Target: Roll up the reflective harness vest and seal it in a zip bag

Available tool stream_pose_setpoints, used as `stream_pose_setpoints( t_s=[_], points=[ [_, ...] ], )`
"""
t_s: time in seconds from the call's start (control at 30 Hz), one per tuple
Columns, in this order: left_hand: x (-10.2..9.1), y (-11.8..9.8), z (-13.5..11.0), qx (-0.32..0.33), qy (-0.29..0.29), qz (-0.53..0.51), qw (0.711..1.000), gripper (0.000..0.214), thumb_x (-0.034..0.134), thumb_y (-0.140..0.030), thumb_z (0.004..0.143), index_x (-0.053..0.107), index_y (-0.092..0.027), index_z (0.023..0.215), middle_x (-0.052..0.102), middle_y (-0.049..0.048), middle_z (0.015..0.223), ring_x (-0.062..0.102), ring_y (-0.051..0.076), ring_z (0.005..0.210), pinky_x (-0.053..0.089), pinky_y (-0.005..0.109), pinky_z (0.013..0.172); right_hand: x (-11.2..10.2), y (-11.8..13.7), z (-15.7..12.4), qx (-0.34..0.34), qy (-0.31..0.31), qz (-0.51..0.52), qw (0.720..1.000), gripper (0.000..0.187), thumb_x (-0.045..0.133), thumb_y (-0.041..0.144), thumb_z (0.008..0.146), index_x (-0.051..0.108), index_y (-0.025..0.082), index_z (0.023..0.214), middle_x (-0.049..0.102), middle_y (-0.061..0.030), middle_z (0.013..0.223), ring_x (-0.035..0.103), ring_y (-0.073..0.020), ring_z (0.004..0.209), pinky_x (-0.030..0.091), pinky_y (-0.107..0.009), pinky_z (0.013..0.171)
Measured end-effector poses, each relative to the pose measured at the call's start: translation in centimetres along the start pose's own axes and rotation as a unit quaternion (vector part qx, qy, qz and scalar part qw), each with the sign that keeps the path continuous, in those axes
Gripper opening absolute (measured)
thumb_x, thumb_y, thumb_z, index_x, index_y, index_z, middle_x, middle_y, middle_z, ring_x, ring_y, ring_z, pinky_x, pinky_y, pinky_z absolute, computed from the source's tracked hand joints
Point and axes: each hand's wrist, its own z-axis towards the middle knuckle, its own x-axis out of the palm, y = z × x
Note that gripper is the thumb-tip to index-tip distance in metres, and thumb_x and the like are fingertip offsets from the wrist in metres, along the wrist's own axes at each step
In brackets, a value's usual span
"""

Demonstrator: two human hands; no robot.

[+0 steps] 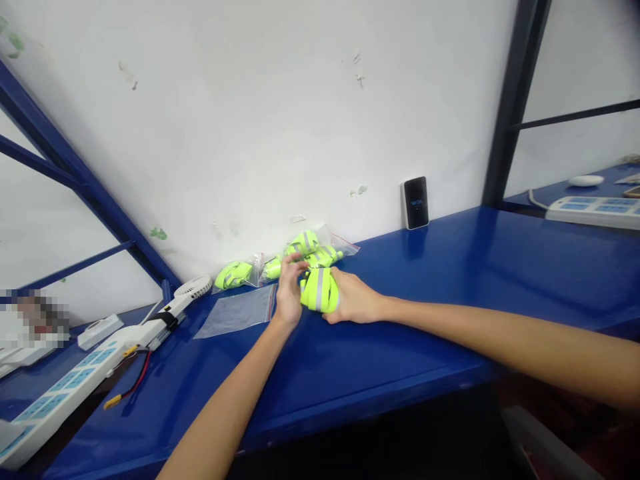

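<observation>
My right hand (pixel 357 298) is closed around a folded neon-yellow reflective strap (pixel 320 291) with a grey stripe, just above the blue table. My left hand (pixel 289 290) is at the strap's left side, fingers stretched and apart; whether they touch it I cannot tell. Left of that hand a clear zip bag (pixel 235 315) lies flat on the table. Behind my hands, against the wall, are several more yellow straps (pixel 303 243) in clear bags. One bagged strap (pixel 234 274) sits further left.
A long white power strip (pixel 70 387) runs along the left side, with a small white fan (pixel 194 287) and a red-black cable (pixel 143 373) by it. A small black-screened device (pixel 416 203) leans on the wall at right. The blue table (pixel 500 267) ends at its front edge.
</observation>
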Motion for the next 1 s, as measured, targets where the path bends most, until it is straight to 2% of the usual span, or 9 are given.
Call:
stream_pose_setpoints(
  t_s=[0.1,0.2,0.27,0.43,0.53,0.7,0.77,0.87,1.0],
  points=[
    [-4.3,-1.7,2.0,0.026,-0.060,0.089,0.994,0.043,0.051,-0.053,0.081,0.052,-0.025,0.115,0.064,0.0044,0.091,0.061,0.021,0.096,0.052,0.033,0.077,-1.1,-0.2,0.1,-0.005,-0.006,-0.001,1.000,0.063,0.078,0.032,0.058,0.046,0.017,0.110,0.059,-0.0060,0.106,0.061,-0.0238,0.089,0.049,-0.035,0.077],
    [-9.2,-3.9,2.4,0.055,0.044,0.324,0.944,0.050,0.078,-0.039,0.062,0.064,-0.023,0.108,0.068,0.0053,0.089,0.062,0.025,0.097,0.049,0.037,0.090,-2.4,-0.6,0.1,0.003,-0.019,-0.013,1.000,0.063,0.077,0.033,0.059,0.047,0.016,0.113,0.060,-0.0071,0.108,0.061,-0.0250,0.091,0.048,-0.036,0.077],
    [-11.3,-5.0,2.0,0.033,0.108,0.413,0.904,0.043,0.080,-0.038,0.059,0.071,-0.022,0.098,0.071,0.0079,0.094,0.062,0.030,0.101,0.046,0.042,0.096,-3.2,-0.9,0.2,0.011,-0.029,-0.017,0.999,0.064,0.076,0.033,0.060,0.047,0.016,0.114,0.061,-0.0067,0.108,0.062,-0.0252,0.091,0.049,-0.035,0.076],
    [-13.0,-5.8,1.4,-0.083,0.238,0.546,0.799,0.072,0.077,-0.051,0.061,0.060,-0.027,0.126,0.058,0.0066,0.134,0.052,0.034,0.124,0.038,0.047,0.107,-4.2,-1.6,0.4,0.022,-0.026,-0.023,0.999,0.064,0.075,0.034,0.061,0.047,0.017,0.116,0.063,-0.0064,0.107,0.063,-0.0266,0.092,0.049,-0.037,0.078],
    [-13.1,-5.5,1.7,-0.068,0.256,0.582,0.769,0.070,0.073,-0.053,0.066,0.057,-0.028,0.129,0.056,0.0051,0.136,0.051,0.032,0.125,0.037,0.046,0.108,-4.2,-1.7,0.4,0.008,-0.011,-0.021,1.000,0.065,0.075,0.037,0.061,0.046,0.018,0.117,0.062,-0.0067,0.108,0.062,-0.0272,0.092,0.049,-0.038,0.078],
    [-11.1,-4.5,1.0,0.049,0.202,0.556,0.805,0.040,0.060,-0.049,0.081,0.068,-0.020,0.107,0.068,0.0094,0.113,0.060,0.030,0.110,0.041,0.046,0.103,-3.6,-1.6,0.2,-0.017,-0.001,-0.082,0.996,0.055,0.075,0.039,0.059,0.050,0.019,0.103,0.057,-0.0074,0.102,0.057,-0.0295,0.093,0.048,-0.042,0.080],
    [-8.9,-3.8,0.2,0.066,0.220,0.494,0.838,0.045,0.059,-0.047,0.083,0.061,-0.020,0.120,0.068,0.0094,0.111,0.061,0.027,0.107,0.042,0.044,0.102,-3.3,-1.5,0.1,-0.029,0.007,-0.104,0.994,0.053,0.075,0.038,0.059,0.050,0.019,0.102,0.055,-0.0075,0.101,0.056,-0.0285,0.091,0.048,-0.041,0.078],
    [-5.4,-2.5,-0.9,0.046,0.270,0.373,0.887,0.068,0.060,-0.045,0.085,0.034,-0.023,0.144,0.062,0.0104,0.121,0.059,0.024,0.112,0.047,0.038,0.097,-2.8,-1.0,-0.3,-0.046,0.025,-0.127,0.991,0.055,0.073,0.036,0.060,0.048,0.018,0.106,0.055,-0.0085,0.104,0.056,-0.0274,0.089,0.048,-0.038,0.073],
    [-3.7,-1.1,-0.6,0.068,0.278,0.328,0.900,0.064,0.050,-0.052,0.089,0.036,-0.023,0.144,0.055,0.0108,0.131,0.054,0.027,0.119,0.046,0.039,0.097,-2.4,-0.2,-0.6,-0.047,0.042,-0.145,0.987,0.076,0.071,0.033,0.062,0.039,0.017,0.129,0.054,-0.0136,0.119,0.057,-0.0314,0.101,0.047,-0.039,0.078]
  ],
)
